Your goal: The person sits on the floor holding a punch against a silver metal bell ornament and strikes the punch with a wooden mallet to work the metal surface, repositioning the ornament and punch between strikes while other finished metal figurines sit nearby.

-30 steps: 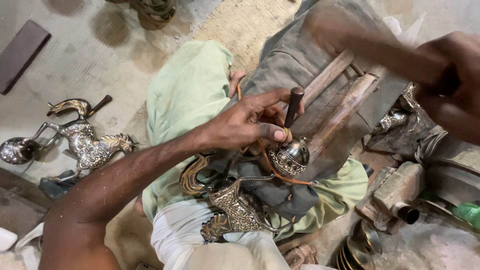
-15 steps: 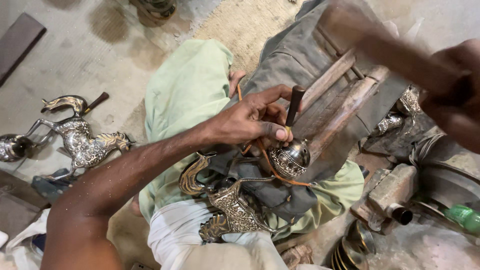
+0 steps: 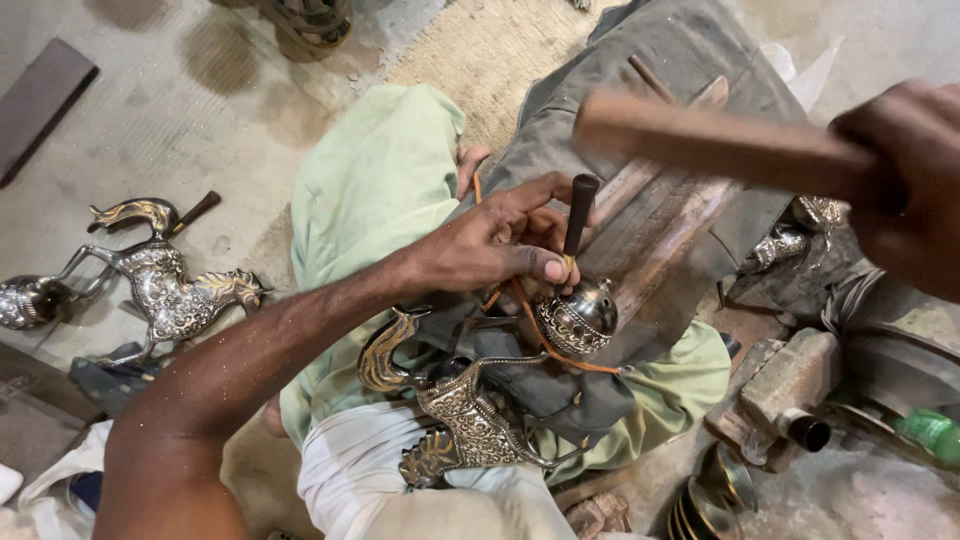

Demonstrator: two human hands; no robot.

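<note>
My left hand [image 3: 495,245] pinches a dark-handled chisel [image 3: 579,212] upright, its tip on a round engraved silver ball [image 3: 578,318]. The ball rests on a wooden plank [image 3: 660,235] across my lap, with an orange cord [image 3: 540,340] looped around it. My right hand [image 3: 905,180] grips a wooden mallet stick [image 3: 720,145], blurred and raised to the upper right of the chisel. An ornate brass and silver horse figure [image 3: 460,410] lies on my lap below the ball.
A finished metal horse figure [image 3: 165,285] stands on the concrete floor at the left, a round silver piece [image 3: 25,300] beside it. A metal block with a pipe end [image 3: 790,385] and a green bottle [image 3: 930,432] lie at the right. A woven mat [image 3: 490,60] lies ahead.
The mallet in my right hand has swung leftward over the plank, closer to the chisel. My left hand holds the chisel on the ball as before.
</note>
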